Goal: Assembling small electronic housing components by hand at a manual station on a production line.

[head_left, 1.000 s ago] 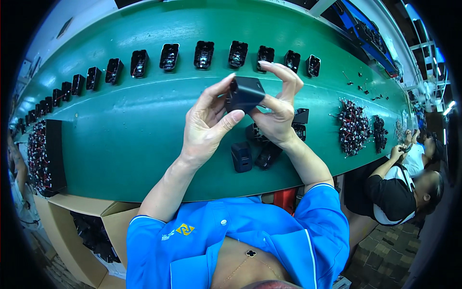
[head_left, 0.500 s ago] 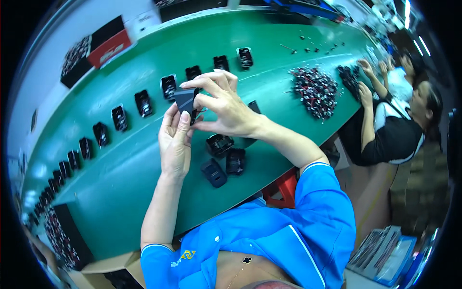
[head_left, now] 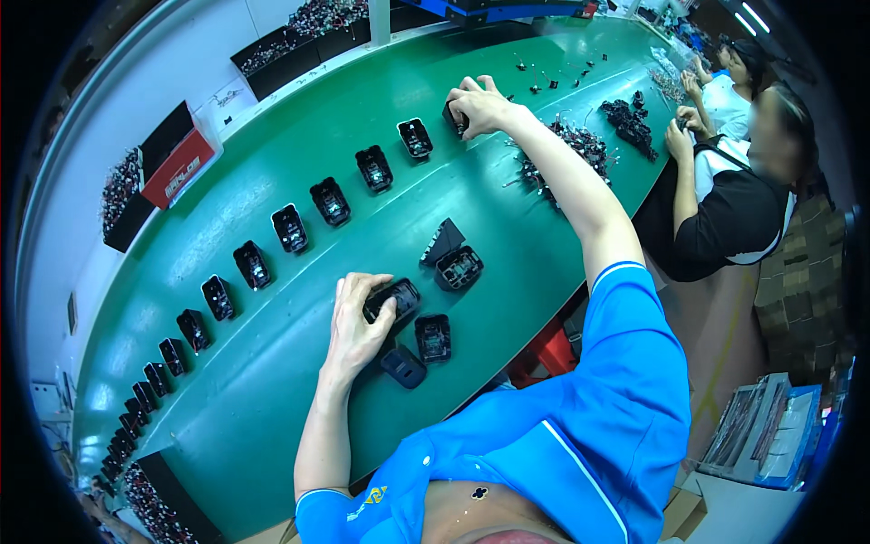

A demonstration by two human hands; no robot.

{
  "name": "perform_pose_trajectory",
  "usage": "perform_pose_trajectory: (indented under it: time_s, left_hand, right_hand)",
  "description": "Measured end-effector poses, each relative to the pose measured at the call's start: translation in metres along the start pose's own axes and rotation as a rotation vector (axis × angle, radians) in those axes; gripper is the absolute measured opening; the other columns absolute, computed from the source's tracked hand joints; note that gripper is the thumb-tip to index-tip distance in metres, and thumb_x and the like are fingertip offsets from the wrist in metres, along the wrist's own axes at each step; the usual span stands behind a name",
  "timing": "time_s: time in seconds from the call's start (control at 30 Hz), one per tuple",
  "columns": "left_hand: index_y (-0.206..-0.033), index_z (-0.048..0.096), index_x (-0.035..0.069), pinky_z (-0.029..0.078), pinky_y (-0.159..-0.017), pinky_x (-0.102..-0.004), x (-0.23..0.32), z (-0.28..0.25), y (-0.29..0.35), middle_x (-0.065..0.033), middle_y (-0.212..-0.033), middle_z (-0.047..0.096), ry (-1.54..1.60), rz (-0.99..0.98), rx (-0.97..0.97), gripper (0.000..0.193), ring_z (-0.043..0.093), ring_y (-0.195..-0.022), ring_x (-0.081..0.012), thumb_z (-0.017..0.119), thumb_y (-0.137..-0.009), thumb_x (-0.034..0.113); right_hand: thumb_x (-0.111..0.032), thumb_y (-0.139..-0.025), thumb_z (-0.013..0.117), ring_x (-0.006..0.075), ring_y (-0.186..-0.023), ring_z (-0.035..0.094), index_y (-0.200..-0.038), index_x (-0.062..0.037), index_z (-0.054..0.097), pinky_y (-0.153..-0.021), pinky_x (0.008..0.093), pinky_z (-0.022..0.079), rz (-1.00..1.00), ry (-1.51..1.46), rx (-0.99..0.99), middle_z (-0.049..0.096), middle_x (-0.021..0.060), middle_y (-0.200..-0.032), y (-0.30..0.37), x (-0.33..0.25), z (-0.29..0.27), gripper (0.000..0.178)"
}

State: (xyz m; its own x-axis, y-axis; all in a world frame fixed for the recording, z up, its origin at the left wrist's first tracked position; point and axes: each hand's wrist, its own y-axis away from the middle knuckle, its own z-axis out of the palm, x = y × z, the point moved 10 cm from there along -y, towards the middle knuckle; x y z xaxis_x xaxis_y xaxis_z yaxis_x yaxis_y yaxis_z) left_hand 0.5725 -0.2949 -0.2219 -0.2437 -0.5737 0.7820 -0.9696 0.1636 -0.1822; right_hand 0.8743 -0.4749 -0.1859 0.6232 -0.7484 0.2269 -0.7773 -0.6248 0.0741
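My left hand (head_left: 355, 325) has its thumb and fingers closed round a black plastic case (head_left: 399, 297), low over the table. Out at the right end of a long row, my right hand (head_left: 480, 107) grips another black case (head_left: 454, 120) from above, its fingers hiding most of it. An open case with parts inside (head_left: 459, 268) lies right of my left hand, beside a dark wedge-shaped piece (head_left: 441, 241). Nearer to me are one more open case (head_left: 433, 338) and a dark cover with a small slot (head_left: 403, 366).
The row of open black cases (head_left: 331, 201) curves left across the green table (head_left: 299, 381). Piles of wired parts (head_left: 580, 154) and black pieces (head_left: 630, 125) lie at right, near a seated co-worker (head_left: 725, 199). Part-filled boxes (head_left: 168, 172) line the far edge.
My hands were together on a dark wedge-shaped piece and are now apart. The right has reached to the row's far right end; the left has come down to a black case. The view has shifted.
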Motion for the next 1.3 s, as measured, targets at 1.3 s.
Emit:
perform_pose_trajectory:
  time_s: [1.3]
  left_hand:
    - [-0.115,0.055,0.007,0.049,-0.069,-0.0265,-0.050,-0.082,0.053,-0.0114,-0.101,0.062,-0.115,-0.278,0.337,0.045,0.058,-0.086,-0.0181,0.042,-0.077,-0.013]
  right_hand:
    - [-0.004,-0.081,0.070,0.0075,-0.071,0.059,-0.087,-0.0057,0.069,-0.065,0.0223,0.049,-0.047,-1.590,0.700,0.070,0.0022,-0.081,0.043,-0.064,-0.061,0.006]
